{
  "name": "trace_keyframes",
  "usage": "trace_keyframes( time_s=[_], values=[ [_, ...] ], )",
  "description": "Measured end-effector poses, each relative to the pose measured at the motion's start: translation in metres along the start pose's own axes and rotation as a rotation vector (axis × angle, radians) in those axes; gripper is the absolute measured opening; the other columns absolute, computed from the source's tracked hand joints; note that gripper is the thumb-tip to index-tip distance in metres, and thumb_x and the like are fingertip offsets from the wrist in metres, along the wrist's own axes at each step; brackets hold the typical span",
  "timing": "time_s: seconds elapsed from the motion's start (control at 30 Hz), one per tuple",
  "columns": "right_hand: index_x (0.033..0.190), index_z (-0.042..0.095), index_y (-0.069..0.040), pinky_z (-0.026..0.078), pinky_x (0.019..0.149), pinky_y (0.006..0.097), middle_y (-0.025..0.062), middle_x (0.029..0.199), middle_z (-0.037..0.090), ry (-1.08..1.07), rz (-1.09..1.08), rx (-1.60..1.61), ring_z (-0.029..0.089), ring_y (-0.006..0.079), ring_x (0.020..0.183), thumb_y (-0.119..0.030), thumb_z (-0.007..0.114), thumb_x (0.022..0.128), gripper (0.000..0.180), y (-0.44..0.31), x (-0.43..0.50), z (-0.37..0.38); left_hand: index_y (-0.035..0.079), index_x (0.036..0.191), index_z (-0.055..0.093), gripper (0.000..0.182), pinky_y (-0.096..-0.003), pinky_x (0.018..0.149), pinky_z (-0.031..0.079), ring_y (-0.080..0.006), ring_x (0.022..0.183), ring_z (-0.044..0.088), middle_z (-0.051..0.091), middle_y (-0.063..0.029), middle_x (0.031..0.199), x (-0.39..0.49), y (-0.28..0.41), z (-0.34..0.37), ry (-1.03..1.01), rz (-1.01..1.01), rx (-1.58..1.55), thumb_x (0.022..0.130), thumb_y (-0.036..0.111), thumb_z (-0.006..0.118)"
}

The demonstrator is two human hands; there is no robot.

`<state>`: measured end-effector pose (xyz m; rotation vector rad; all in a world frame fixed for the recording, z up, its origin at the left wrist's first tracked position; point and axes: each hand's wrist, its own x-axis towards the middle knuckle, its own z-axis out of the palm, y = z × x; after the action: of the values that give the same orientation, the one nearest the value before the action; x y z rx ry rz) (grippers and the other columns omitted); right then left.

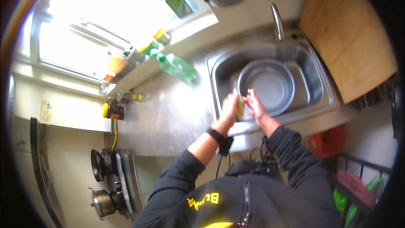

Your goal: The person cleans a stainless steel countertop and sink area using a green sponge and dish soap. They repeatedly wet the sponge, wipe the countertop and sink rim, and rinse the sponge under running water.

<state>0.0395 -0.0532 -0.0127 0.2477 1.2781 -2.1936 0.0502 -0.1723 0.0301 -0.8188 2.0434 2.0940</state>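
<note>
My left hand [230, 109] is over the near left rim of the steel sink [221, 79], closed around a pale yellow-green item [240, 106] too blurred to name. Beside it on the right, my right hand [255, 106] has its fingers spread, with the fingertips close to that item; whether they touch it I cannot tell. A round grey metal basin [269, 82] sits in the sink, just beyond both hands. The curved faucet [277, 22] rises behind the sink.
A green plastic bottle [178, 68] is on the steel counter [164, 117] left of the sink. Jars line the windowsill. A large wooden board [351, 38] leans at the right. A brown jar with a yellow lid [114, 111] and a steel pot [104, 203] are farther left.
</note>
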Motion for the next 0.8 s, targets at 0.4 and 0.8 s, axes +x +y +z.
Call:
trace_keyframes(
  time_s=[0.4,0.8],
  values=[
    [0.129,0.039,-0.004,0.034,0.101,0.0302,0.0079,0.128,0.046,-0.073,-0.105,0.265,0.043,0.0162,0.118,-0.036,0.041,0.097,0.045,0.014,-0.014,0.079,0.009,0.138,0.028,0.056,-0.0479,0.105,0.024,-0.0392,0.129,0.028,0.027,-0.0243,0.140,-0.005,-0.001,-0.024,0.460,0.654,0.859,0.090,0.027,0.052],
    [0.067,0.051,-0.015,0.046,0.062,0.0307,0.0013,0.068,0.054,0.192,0.128,0.468,0.054,0.0156,0.065,-0.046,0.041,0.094,0.043,0.012,0.040,0.086,0.013,0.087,0.063,0.030,-0.0215,0.062,0.043,-0.0079,0.064,0.053,0.060,0.0017,0.073,0.016,-0.002,-0.041,-0.439,-0.197,-0.617,0.088,0.043,0.058]
  ],
)
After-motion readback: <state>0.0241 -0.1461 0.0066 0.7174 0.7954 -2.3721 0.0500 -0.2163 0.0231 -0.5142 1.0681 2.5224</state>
